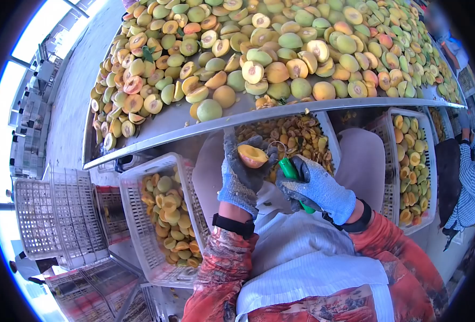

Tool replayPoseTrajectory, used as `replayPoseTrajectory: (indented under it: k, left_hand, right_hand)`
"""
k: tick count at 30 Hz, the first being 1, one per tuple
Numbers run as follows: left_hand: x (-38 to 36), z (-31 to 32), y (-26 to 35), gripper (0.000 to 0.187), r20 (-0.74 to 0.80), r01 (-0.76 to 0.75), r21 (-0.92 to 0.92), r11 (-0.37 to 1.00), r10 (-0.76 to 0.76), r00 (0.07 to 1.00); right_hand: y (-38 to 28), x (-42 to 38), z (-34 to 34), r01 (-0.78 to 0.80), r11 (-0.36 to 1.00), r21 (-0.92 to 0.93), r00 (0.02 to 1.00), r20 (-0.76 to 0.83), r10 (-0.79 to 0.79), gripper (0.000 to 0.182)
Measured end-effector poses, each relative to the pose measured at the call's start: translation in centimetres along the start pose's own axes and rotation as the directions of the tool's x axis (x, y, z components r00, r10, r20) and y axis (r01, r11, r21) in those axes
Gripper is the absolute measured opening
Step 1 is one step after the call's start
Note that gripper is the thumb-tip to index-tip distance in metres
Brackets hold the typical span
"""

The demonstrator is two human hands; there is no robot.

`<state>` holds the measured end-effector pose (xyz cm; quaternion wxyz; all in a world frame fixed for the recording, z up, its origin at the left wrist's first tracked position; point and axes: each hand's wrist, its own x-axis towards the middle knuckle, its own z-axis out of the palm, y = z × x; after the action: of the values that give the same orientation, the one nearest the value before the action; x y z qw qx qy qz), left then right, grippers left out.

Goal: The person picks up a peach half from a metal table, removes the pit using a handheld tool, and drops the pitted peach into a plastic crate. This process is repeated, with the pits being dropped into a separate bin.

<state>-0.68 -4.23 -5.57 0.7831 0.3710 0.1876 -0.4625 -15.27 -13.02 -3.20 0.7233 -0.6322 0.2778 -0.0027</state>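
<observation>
My gloved left hand [243, 170] is closed around an apricot half [252, 156], its hollow cut face turned up. In my gloved right hand [319, 185] is a green-handled pitting knife [289, 170] with a thin metal loop at its tip. The loop is just right of the apricot half, with a small gap between them. Both hands are in front of the table edge, above a crate of apricot scraps [296, 130] partly hidden by my hands and knees.
Halved and whole apricots [280, 70] are heaped on a metal table [178, 134] with a raised front rim. Apricot halves fill part of a white crate [133, 228] at left and another crate [429, 177] at right. Stacked crates [60, 214] stand far left. Another person [455, 51] is at right.
</observation>
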Motion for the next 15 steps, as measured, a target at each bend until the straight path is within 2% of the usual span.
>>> replayPoseTrajectory:
  k: [1,2,4,7,11,13,15]
  left_hand:
    - [-0.1,0.0,0.1,0.062,0.035,0.009,-0.005,1.0,-0.009,0.999]
    - [0.0,-0.3,0.0,0.062,0.035,0.008,-0.007,1.0,-0.008,0.999]
    - [0.3,-0.7,0.1,0.06,0.253,0.025,-0.085,0.996,-0.003,0.967]
    - [-0.9,0.2,0.6,0.056,0.258,0.008,-0.088,0.996,0.015,0.966]
    - [-1.5,0.2,1.2,0.053,0.373,0.044,-0.126,0.991,0.006,0.928]
    - [-1.6,-0.1,1.1,0.051,0.382,-0.107,-0.034,0.994,0.112,0.917]
    - [-1.1,-0.2,1.2,0.051,0.354,-0.079,-0.048,0.996,0.091,0.931]
  right_hand:
    - [0.2,0.1,0.2,0.126,0.966,-0.227,0.989,-0.044,-0.139,0.03]
    - [0.2,0.1,0.4,0.126,0.965,-0.229,0.989,-0.042,-0.139,0.03]
    - [-0.3,-0.1,1.1,0.285,0.769,-0.572,0.912,-0.085,-0.401,0.029]
    - [-1.3,-0.5,1.8,0.208,0.7,-0.684,0.925,-0.096,-0.369,0.026]
    - [-1.8,-0.6,2.5,0.276,0.634,-0.722,0.894,-0.05,-0.446,0.024]
    - [-2.0,-0.6,2.9,0.298,0.622,-0.724,0.876,-0.052,-0.48,0.021]
    - [-1.7,-0.4,3.1,0.297,0.588,-0.753,0.873,-0.036,-0.487,0.021]
